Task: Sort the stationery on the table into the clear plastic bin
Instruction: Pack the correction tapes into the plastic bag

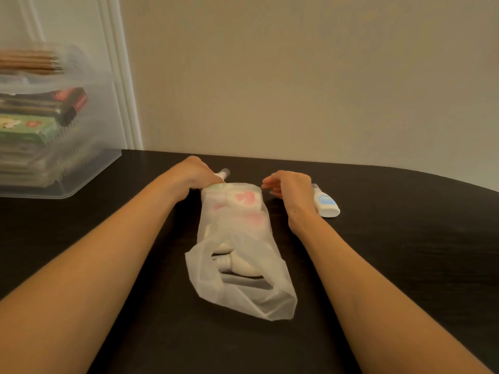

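Bare table (391, 279) lies either side of the plastic bag (243, 230); a small bottle (327, 205) sits near its far right, the bin (104, 160) fills the far-left corner.

The blurred bin (104, 160) runs off the left edge; the frosted bag (237, 233) veils its contents.

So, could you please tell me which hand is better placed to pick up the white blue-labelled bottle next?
Probably the right hand: it is open, holds nothing, and the white bottle lies just beside it. The left hand grips the far end of the plastic bag.
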### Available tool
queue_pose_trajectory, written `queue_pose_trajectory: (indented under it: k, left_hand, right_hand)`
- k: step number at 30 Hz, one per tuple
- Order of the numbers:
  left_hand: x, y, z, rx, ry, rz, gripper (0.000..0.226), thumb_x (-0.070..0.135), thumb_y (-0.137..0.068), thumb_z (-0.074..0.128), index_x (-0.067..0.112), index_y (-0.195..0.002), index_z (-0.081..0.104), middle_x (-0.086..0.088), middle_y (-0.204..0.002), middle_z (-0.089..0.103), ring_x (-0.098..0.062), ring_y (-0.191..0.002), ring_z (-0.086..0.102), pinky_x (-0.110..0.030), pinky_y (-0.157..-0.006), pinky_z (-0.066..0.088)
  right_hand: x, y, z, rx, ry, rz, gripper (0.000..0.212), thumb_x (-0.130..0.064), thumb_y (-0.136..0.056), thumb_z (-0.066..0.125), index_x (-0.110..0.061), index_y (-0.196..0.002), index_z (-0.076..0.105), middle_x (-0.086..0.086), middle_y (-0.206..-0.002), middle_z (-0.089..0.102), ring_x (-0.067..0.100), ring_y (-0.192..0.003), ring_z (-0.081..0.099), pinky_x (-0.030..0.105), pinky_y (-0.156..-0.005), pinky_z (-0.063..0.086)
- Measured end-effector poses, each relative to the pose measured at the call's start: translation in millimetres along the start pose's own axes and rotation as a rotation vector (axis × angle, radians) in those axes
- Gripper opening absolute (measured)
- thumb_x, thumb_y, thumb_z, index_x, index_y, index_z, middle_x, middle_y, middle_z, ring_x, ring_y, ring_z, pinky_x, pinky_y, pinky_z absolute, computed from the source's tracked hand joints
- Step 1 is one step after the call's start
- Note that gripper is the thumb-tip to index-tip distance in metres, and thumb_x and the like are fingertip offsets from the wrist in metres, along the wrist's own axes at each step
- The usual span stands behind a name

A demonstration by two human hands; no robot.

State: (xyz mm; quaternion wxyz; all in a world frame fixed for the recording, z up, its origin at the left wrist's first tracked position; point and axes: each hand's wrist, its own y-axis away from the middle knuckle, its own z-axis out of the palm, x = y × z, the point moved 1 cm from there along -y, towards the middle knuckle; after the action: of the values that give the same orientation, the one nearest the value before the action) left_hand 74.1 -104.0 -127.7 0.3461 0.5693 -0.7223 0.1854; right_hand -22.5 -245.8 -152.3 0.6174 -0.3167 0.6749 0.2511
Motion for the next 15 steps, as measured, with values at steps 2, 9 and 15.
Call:
queue_pose_trajectory:
  k: [2,9,15]
  left_hand:
    - [-2,0,2,-0.001,0.158,0.067,0.035,0.029,-0.078,0.073,0.012,-0.107,0.064,-0.006,-0.103,0.06,-0.023,-0.098,0.055,-0.028,-0.074,0.044]
    - [0,24,3,0.385,0.429,0.426,0.031,0.009,-0.083,0.065,0.011,-0.114,0.063,-0.001,-0.1,0.057,-0.018,-0.092,0.055,-0.036,-0.079,0.054]
    - [13,71,-10,0.399,0.563,0.443,0.034,0.017,-0.08,0.071,0.014,-0.108,0.052,0.0,-0.105,0.055,-0.01,-0.084,0.058,-0.014,-0.058,0.049]
  right_hand:
    - [-2,1,0,-0.046,-0.035,-0.015,0.021,-0.007,-0.083,0.052,-0.011,-0.065,0.061,0.006,-0.075,0.063,0.017,-0.073,0.059,0.029,-0.072,0.048]
    - [-9,17,-6,-0.016,-0.069,0.001,0.018,-0.012,-0.088,0.056,-0.02,-0.072,0.061,-0.004,-0.083,0.059,0.015,-0.089,0.059,0.022,-0.073,0.05]
    - [-15,57,-29,-0.021,-0.217,-0.018,0.021,-0.027,-0.091,0.057,-0.018,-0.109,0.059,-0.006,-0.098,0.056,0.01,-0.09,0.053,0.021,-0.071,0.048]
